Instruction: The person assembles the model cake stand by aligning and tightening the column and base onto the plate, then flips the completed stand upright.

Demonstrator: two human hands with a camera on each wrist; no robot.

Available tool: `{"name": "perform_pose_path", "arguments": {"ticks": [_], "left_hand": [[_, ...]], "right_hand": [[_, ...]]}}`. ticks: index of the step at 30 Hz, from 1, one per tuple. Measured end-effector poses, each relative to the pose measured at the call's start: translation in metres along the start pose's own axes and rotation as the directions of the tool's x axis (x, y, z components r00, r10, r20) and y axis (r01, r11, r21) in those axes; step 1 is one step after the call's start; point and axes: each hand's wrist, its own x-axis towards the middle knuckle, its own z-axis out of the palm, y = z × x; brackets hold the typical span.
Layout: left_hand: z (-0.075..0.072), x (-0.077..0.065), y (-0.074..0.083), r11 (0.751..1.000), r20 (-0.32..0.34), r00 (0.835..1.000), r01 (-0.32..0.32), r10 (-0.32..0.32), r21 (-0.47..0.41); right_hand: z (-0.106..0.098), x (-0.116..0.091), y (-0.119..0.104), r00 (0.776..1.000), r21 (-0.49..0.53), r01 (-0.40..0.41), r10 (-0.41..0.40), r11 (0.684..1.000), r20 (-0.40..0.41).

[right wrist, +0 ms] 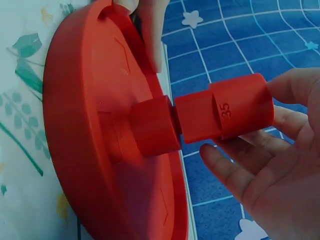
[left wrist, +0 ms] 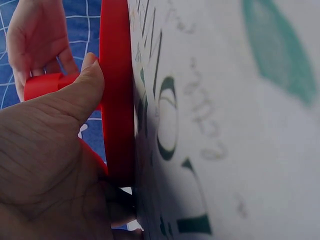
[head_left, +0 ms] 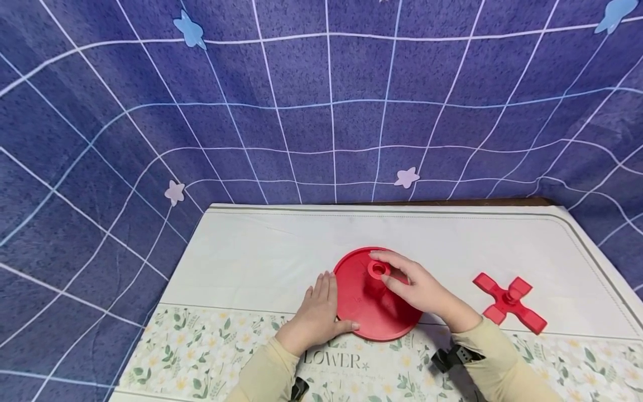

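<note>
A round red disc lies flat on the white tablecloth. My left hand rests flat against the disc's left edge, fingers straight, thumb pressing the near rim. My right hand pinches a short red cylinder over the disc's centre. In the right wrist view the cylinder, marked 35, sits end to end on the disc's central hub, with my fingers curled round it. A red cross-shaped piece lies to the right, apart from both hands.
The table's near strip has a floral print with lettering. A blue cloth with a white grid hangs behind the table and down its left side. The table's right edge runs close to the cross piece.
</note>
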Motion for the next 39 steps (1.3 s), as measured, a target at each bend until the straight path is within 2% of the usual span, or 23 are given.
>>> {"name": "perform_pose_path", "arguments": {"ticks": [7,11,14,17,21,27,32,35,39], "left_hand": [[-0.001,0.000,0.001,1.000,0.001,1.000,0.007,-0.007,0.011],[-0.001,0.000,0.001,1.000,-0.001,1.000,0.002,-0.002,0.021],[-0.001,0.000,0.002,1.000,-0.005,1.000,-0.002,0.002,0.026],[0.000,0.000,0.002,1.000,-0.009,1.000,-0.004,0.004,0.027],[0.001,-0.001,0.002,1.000,-0.006,1.000,-0.002,0.002,0.013],[0.001,-0.001,0.002,1.000,-0.007,1.000,0.002,-0.001,0.006],[0.002,-0.001,0.002,1.000,-0.005,1.000,-0.005,0.005,0.014],[0.002,0.000,0.001,1.000,-0.002,1.000,-0.004,0.004,0.014],[0.000,0.000,0.002,1.000,0.002,1.000,0.005,-0.005,0.008]], "right_hand": [[0.004,0.000,-0.002,0.991,-0.012,-0.110,0.109,0.994,-0.077],[0.011,0.000,-0.006,0.979,-0.084,-0.155,0.142,0.984,-0.147],[0.015,-0.001,-0.006,0.970,-0.161,-0.172,0.138,0.972,-0.201],[0.018,-0.002,-0.006,0.966,-0.222,-0.181,0.131,0.958,-0.223],[0.015,-0.004,-0.007,0.973,-0.235,-0.166,0.119,0.958,-0.200],[0.007,-0.002,-0.008,0.994,-0.091,-0.069,0.061,0.993,-0.090],[0.002,-0.003,-0.003,0.999,-0.024,-0.043,0.043,0.999,-0.002],[0.003,-0.003,0.000,0.998,-0.007,-0.069,0.069,0.998,-0.002],[0.006,-0.004,-0.002,0.992,-0.037,-0.114,0.112,0.993,-0.061]]}}
